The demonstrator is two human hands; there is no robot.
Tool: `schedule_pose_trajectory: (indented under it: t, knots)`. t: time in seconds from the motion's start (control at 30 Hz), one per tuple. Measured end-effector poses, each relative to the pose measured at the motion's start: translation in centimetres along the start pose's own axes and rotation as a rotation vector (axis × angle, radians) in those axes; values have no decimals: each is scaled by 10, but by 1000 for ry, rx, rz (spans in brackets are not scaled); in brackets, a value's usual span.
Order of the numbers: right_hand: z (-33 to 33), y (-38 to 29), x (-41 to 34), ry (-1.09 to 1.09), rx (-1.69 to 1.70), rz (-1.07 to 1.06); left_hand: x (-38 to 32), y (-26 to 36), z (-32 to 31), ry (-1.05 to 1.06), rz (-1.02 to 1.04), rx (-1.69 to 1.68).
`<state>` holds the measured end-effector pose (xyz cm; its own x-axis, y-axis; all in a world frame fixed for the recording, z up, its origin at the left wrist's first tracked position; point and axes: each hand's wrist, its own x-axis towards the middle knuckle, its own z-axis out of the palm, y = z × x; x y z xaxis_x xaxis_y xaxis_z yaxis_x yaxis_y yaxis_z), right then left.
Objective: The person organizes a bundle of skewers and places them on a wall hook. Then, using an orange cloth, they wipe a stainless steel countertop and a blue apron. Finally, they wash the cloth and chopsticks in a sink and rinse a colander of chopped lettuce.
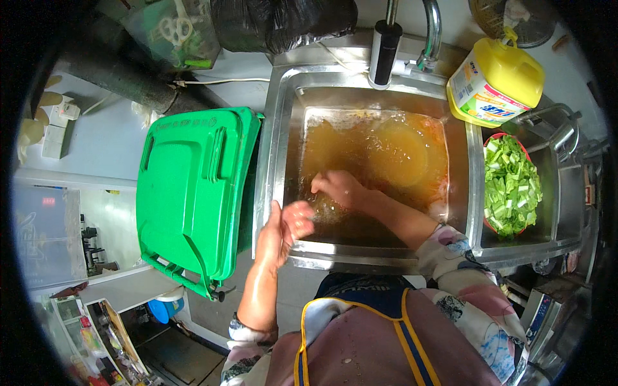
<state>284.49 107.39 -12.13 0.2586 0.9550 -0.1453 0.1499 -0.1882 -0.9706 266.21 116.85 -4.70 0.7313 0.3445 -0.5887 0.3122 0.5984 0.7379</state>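
Observation:
My left hand (286, 227) is wet and hovers over the front left rim of a stainless-steel sink (270, 159). Its fingers are apart and nothing is in them. Over the left half of the basin is my right hand (342, 188), fingers curled, at or just above the cloudy brownish-orange water (333, 140). Whether those fingers hold anything is not clear. A round dish-like shape (400, 154) shows dimly under the water at the right. Small bubbles float near my right hand, and the murk hides what lies deeper.
A green lidded bin (193, 193) stands left of the sink. Behind the basin are a faucet (429, 43) and a black plastic bag (285, 24). A yellow detergent jug (497, 77) sits at the back right. Chopped leafy greens (512, 188) fill a red-rimmed container in the right-hand basin.

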Motion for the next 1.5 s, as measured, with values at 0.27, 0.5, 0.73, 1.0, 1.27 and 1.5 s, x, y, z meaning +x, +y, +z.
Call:
schedule_pose_trajectory:
  t: [0.27, 0.5, 0.73, 1.0, 1.27, 1.5]
  knots:
    - [23, -8, 20, -191, 916, 156, 29, -45, 13, 27, 66, 204]
    - [10, 148, 1, 36, -933, 26, 11, -34, -5, 213, 64, 128]
    - [9, 190, -30, -217, -720, 172, 13, -37, 0, 304, 53, 159]
    - [-21, 29, -24, -206, 630, -297, 46, -63, 10, 326, -47, 254]
    - [21, 41, -9, 159, 1061, 209, 44, -62, 52, 249, -191, 284]
    - [-25, 51, 6, 168, 1122, -1, 8, -49, 41, 123, -151, 305]
